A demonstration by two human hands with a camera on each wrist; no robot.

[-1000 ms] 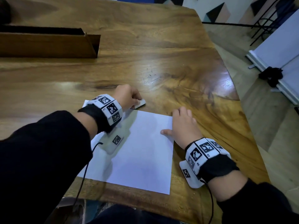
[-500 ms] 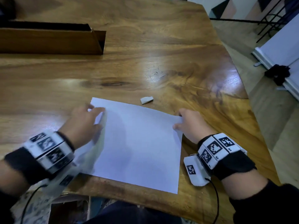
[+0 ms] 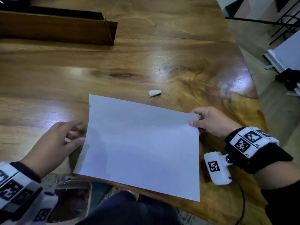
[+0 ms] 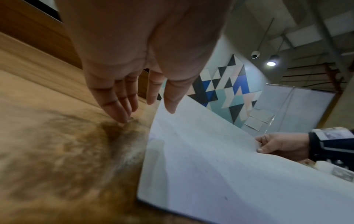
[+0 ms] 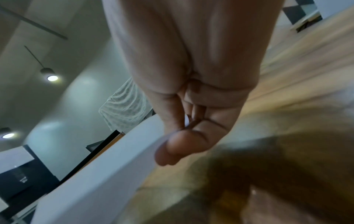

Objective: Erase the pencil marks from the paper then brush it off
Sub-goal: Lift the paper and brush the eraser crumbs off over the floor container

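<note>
The right hand (image 3: 214, 121) reaches in from the near right, wrist low over the glossy brown wooden table (image 3: 146, 62), and pinches the far right corner of the plain white rectangular sheet of paper (image 3: 142, 143): the thumb lies on top of the sheet and the curled fingers tuck beneath it, so that this edge is lifted clear of the wood and the sheet bows upward. In the right wrist view the thumb and fingers (image 5: 172, 151) close on the thin white edge. The left hand (image 3: 56, 143) is stretched forward, palm down, just beside the paper's left edge; its fingers are straight and slightly spread, holding nothing, and in the left wrist view the outer fingertips (image 4: 122, 116) touch the tabletop while the thumb reaches the paper's margin. The paper sits at the near edge of the table, overhanging it slightly towards the person. A small white wedge-shaped eraser (image 3: 154, 93) lies on the wood just beyond the paper's far edge, apart from both hands. A long brown open box (image 3: 56, 28) stands at the far left.
</note>
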